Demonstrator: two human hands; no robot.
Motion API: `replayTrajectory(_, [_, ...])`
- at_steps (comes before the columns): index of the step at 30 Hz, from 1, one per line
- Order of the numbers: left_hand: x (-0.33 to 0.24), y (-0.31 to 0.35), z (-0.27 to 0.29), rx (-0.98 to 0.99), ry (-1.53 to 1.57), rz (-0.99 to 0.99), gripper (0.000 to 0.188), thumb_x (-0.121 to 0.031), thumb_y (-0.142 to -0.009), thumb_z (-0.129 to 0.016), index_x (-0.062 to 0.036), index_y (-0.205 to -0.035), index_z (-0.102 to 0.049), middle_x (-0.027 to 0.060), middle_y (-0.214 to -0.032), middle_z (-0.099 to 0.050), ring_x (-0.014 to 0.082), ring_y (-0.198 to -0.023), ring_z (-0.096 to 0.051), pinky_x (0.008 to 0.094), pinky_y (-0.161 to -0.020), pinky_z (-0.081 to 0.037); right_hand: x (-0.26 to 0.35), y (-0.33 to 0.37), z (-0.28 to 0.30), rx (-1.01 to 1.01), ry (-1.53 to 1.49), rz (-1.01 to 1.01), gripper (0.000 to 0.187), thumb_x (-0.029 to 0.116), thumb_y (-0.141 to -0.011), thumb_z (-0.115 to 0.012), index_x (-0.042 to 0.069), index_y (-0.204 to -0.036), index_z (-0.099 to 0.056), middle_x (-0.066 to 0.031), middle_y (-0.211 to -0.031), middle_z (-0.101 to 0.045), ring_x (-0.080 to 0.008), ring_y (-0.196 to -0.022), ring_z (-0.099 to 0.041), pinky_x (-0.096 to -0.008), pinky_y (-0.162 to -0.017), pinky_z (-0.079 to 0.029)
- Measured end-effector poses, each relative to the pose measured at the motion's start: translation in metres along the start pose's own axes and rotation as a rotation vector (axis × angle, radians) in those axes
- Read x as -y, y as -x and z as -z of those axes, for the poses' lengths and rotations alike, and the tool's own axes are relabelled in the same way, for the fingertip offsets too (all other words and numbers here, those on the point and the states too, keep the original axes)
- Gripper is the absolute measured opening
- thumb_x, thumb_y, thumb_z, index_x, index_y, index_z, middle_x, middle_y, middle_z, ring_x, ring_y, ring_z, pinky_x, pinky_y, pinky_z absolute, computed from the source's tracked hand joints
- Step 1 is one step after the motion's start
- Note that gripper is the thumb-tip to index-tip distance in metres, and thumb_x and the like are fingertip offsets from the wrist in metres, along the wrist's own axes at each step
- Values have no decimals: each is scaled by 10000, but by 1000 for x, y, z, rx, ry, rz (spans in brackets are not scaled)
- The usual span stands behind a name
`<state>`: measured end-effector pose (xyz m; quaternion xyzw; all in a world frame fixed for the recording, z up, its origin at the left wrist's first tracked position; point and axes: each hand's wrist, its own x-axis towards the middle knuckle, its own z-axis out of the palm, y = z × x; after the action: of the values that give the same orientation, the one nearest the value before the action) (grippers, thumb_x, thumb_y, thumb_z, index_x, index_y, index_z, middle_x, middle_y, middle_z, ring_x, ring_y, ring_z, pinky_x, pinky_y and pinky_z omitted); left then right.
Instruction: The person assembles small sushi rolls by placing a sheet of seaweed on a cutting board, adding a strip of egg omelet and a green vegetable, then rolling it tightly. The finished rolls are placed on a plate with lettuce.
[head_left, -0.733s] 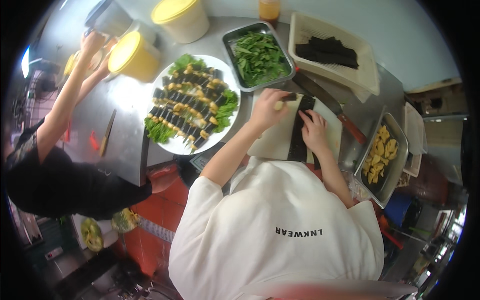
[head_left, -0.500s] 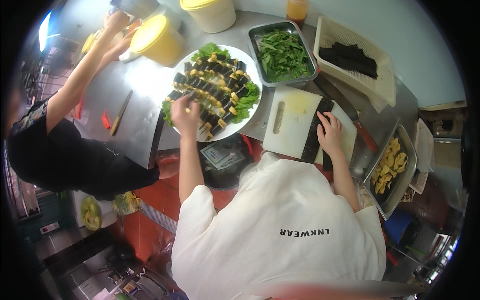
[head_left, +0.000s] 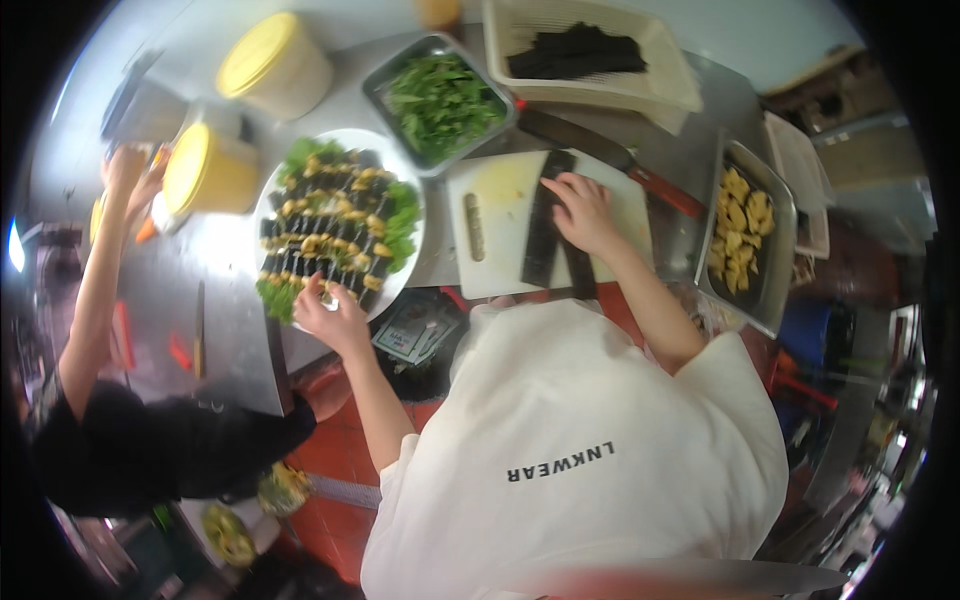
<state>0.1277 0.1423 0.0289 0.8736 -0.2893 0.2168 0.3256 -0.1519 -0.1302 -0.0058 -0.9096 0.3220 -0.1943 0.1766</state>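
A round white plate point(head_left: 418, 235) at the left holds rows of black seaweed-wrapped rolls point(head_left: 300, 262) alternating with yellow pieces, edged with green lettuce. At the plate's near edge, my left hand point(head_left: 335, 318) bends its fingers in a pinch against the rolls; what lies between the fingertips is hidden. My right hand point(head_left: 588, 212) lies with fingers stretched over a dark seaweed strip point(head_left: 541, 225) on the white cutting board point(head_left: 500, 190). Another narrow dark strip point(head_left: 579, 270) hangs over the board's near edge, below my right hand.
A large knife point(head_left: 640, 172) lies behind the board. Around it stand a metal tray of green leaves point(head_left: 440, 105), a cream basket with dark sheets point(head_left: 580, 50) and a tray of yellow pieces point(head_left: 742, 225). Yellow-lidded tubs point(head_left: 205, 170) and a co-worker's arm point(head_left: 95, 280) are at the left.
The view has swung to the right. My left hand has moved from over the rolls to the plate's near edge. My right hand stays on the seaweed strip.
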Motion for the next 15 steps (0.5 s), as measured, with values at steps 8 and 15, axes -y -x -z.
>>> replayTrajectory(8, [-155,58,-87,747,695,-673,268,-68,-729,-713,-23,-987,-657,86,-971,-616,287,-861,-575,373,-763,-468,-16,-3,-4,19,-71,6,455,191,-830,-618,150,-1273,-525,-54,-1327,-487,-227,-1230,-448,-458,-990,-292])
replayTrajectory(15, [-162,68,-86,804,676,-754,216,-76,-695,-735,-16,-895,-680,81,-960,-603,281,-895,-565,375,-806,-439,-28,-3,-3,93,57,92,512,282,-889,-581,161,-1372,-460,-64,-1465,-394,-219,-1374,-325,-547,-1071,-209])
